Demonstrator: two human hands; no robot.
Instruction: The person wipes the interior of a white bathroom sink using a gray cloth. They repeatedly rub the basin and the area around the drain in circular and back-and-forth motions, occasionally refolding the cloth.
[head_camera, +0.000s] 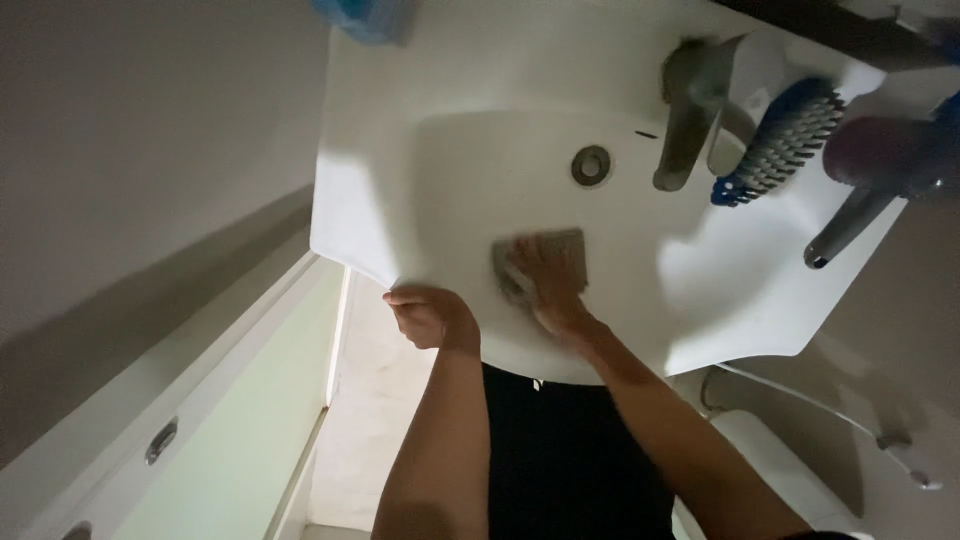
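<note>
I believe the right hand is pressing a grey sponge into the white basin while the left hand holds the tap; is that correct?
Not quite: the head view shows the left hand gripping the front rim of the basin, not the tap. The right hand does press the grey sponge into the basin.

Head view, steeply down over sink (360, 215)

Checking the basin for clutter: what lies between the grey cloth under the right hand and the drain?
Only bare white basin between the cloth and the drain, in the head view.
</note>
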